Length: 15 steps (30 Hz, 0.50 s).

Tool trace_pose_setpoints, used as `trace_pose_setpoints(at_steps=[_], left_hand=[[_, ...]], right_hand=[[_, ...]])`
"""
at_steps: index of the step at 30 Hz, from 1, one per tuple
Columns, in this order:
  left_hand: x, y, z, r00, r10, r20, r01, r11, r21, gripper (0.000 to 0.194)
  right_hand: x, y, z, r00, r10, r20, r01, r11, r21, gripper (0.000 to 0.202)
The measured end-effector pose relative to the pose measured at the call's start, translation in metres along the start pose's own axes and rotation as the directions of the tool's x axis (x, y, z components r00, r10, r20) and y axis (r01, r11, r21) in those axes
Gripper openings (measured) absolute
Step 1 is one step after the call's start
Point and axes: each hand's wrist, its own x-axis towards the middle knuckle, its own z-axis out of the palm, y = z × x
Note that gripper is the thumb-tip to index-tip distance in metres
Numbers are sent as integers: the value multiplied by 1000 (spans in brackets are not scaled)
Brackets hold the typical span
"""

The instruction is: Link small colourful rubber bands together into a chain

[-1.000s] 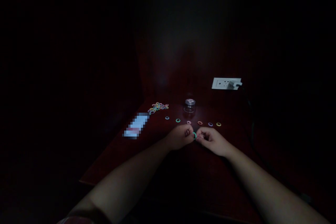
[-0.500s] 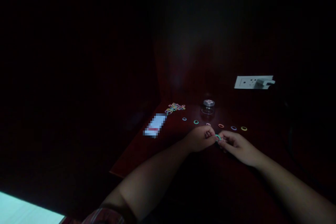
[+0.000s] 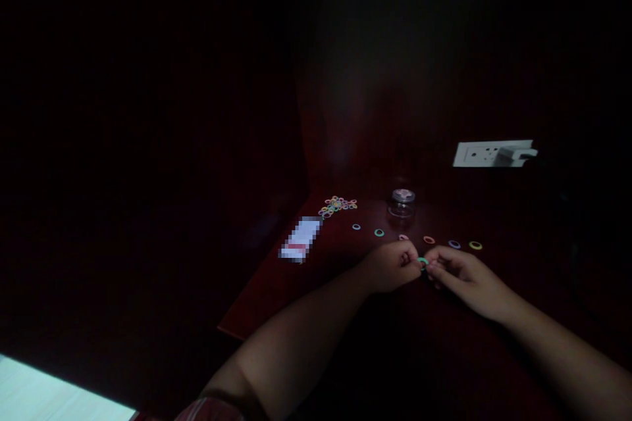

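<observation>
A dark red counter (image 3: 261,296) is being lit only dimly, and most of the room around it is being swallowed by blackness. Behind it, a dark reddish wall (image 3: 355,125) is being touched by a faint glow; on the right a white socket panel (image 3: 469,155) is being occupied by a pale plug (image 3: 521,156). At the lower left a bright, pale surface (image 3: 54,391) is being shown beyond the counter. Near the counter's left edge a pixelated screen (image 3: 301,239) is being displayed, with a pile of coloured rings (image 3: 336,206) being seen just behind it. A lidded clear jar (image 3: 401,207) is being supported upright farther back. In front of it a spaced row is being formed by a pale blue ring (image 3: 356,229), a green ring (image 3: 379,236), a pink ring (image 3: 403,237), an orange ring (image 3: 429,243), a purple ring (image 3: 454,248) and a yellow ring (image 3: 475,248); the pink one is being partly covered by the left hand (image 3: 392,266).

Nearer than this row, a second green ring (image 3: 424,261) is being held between the hands: its left side is being pinched by the left fingertips, its right side by those of the right hand (image 3: 461,276).
</observation>
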Motion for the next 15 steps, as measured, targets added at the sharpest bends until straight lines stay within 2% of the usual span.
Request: trace_pose_setpoints(at_steps=[8, 15], left_hand=[[0, -1, -3, 999, 35, 36, -37, 999, 36, 10], [2, 7, -14, 997, 54, -59, -48, 993, 107, 7]], right_hand=[[2, 1, -4, 997, -23, -77, 17, 996, -83, 26], [4, 6, -12, 984, -62, -166, 41, 991, -127, 24]])
